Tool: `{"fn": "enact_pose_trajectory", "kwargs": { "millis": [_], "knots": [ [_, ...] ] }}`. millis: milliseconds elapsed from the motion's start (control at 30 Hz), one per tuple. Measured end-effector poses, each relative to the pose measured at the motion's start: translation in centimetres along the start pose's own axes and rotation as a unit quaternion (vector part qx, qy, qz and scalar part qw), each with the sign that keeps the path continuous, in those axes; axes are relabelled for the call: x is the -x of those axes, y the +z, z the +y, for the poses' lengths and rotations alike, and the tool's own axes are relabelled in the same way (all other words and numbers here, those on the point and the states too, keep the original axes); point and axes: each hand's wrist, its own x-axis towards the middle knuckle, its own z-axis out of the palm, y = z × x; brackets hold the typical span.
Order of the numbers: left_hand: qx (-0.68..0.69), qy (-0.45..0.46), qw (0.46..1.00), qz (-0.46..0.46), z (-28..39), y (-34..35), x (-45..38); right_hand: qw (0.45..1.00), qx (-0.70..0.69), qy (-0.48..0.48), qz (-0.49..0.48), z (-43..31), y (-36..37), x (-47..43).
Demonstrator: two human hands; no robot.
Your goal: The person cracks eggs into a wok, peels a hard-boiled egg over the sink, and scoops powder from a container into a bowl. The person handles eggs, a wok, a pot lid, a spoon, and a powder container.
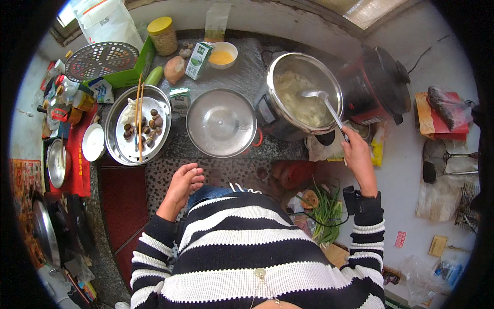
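Note:
My right hand (356, 151) is closed around the handle of a metal ladle (328, 101), whose head rests in the pale, cloudy food (295, 94) inside a round steel pot (339, 83) at the upper right. My left hand (185, 183) holds nothing, fingers apart and slightly curled, in front of the counter edge. Beyond it lies a round steel lid (221, 121) on the counter. Left of the lid is a steamer tray (109, 141) holding chestnuts (149, 129), a whitish food (128, 115) and a pair of wooden chopsticks (140, 112) laid across.
A black and red cooker (376, 85) stands right of the pot. Behind the lid are a bowl of yellow grains (222, 55), a carton (198, 61), an onion (175, 70) and a yellow-capped jar (163, 36). A white bowl (92, 143) sits left. Green leafy vegetables (326, 214) lie low at right.

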Motion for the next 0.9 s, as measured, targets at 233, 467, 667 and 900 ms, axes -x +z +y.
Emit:
{"fn": "enact_pose_trajectory", "kwargs": {
  "millis": [233, 467, 667, 900],
  "knots": [
    [-0.011, 0.000, 1.000, 0.001, 0.2, 0.7, 0.2, 0.999, 0.018, 0.028, -0.041, -0.5, -1.9, 2.8],
    [-0.006, 0.001, 1.000, -0.006, -0.1, 0.6, 0.1, 0.996, -0.017, 0.049, -0.074, -1.7, -3.6, 3.8],
    [0.011, 0.008, 1.000, 0.003, -0.7, -0.1, 0.3, 0.997, -0.056, 0.046, 0.013, -2.5, -2.2, 3.0],
    [0.014, 0.003, 1.000, 0.020, -0.3, 0.3, 0.7, 0.994, -0.084, 0.022, 0.068, -2.1, 0.0, -1.2]
  ]
}}
